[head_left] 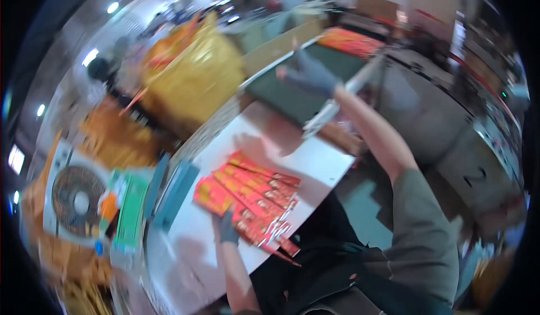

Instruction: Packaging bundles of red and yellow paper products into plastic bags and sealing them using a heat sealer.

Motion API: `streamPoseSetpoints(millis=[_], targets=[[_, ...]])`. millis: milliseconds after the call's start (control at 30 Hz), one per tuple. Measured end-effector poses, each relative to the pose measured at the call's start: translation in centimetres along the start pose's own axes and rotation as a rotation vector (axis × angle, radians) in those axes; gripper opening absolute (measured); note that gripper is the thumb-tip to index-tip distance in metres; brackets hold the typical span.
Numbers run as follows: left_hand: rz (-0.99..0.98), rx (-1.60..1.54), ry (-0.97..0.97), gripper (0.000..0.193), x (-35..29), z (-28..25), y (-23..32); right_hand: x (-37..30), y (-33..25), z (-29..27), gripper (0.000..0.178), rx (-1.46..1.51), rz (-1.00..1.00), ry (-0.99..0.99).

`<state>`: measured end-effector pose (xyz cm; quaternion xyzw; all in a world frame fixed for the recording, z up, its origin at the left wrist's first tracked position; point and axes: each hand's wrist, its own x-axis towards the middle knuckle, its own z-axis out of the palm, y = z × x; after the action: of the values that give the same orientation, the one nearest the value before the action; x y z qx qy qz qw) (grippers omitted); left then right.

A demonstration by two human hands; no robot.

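Note:
A fanned pile of long red-and-yellow printed packets (247, 194) lies on the white tabletop (191, 259) in front of me. My left hand (227, 228), in a grey glove with bare fingertips, grips the pile's near left edge, its fingers partly over the packets. Farther off to the right, my right hand (312, 73) is raised above a dark green conveyor belt (281, 90). It wears a similar glove, is a little blurred, and has its fingers spread with nothing in them. More red-and-orange packets (351, 42) lie at the belt's far end.
A metal rail (323, 115) borders the belt's near side. Left of the table are a blue-grey holder (175, 194), a green tray (130, 211) and a fan (80, 199). Big yellow sacks (197, 73) stand behind. A grey machine cabinet (427, 107) is at right.

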<state>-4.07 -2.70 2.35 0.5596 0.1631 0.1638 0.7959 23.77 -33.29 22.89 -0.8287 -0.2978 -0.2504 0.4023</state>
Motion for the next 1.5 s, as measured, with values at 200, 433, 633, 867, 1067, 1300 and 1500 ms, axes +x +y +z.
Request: streamPoseSetpoints(millis=[200, 433, 633, 867, 1067, 1300, 1500], targets=[[-0.002, -0.127, -0.044, 0.080, 0.4, 0.9, -1.5, 4.6, 5.1, -31.0, 0.091, -0.174, 0.387, 0.490], [0.027, -0.088, -0.030, 0.073, 0.2, -0.5, -0.6, 4.7, -0.5, -36.7, 0.084, -0.345, 0.390, 0.574], [0.008, -0.055, -0.004, 0.073, -0.4, -0.1, -0.5, 1.9, -2.3, -14.6, 0.043, -0.185, 0.108, -0.224], [-0.039, 0.051, 0.015, 0.062, -0.7, 0.5, -0.3, -10.4, -1.8, 10.0, 0.079, -0.138, 0.097, -0.902], [0.023, -0.046, 0.115, 0.048, -0.7, -0.2, 0.3, -12.4, 5.4, 16.1, 0.059, -0.318, 0.254, -0.552], [-0.117, 0.140, 0.097, 0.052, -1.1, -0.2, 1.5, -14.0, 1.9, 20.1, 0.085, -0.223, 0.119, -0.505], [-0.053, 0.197, 0.035, 0.059, -2.7, 0.9, 2.7, -18.3, -10.2, 23.8, 0.078, 0.906, 0.438, -0.838]])
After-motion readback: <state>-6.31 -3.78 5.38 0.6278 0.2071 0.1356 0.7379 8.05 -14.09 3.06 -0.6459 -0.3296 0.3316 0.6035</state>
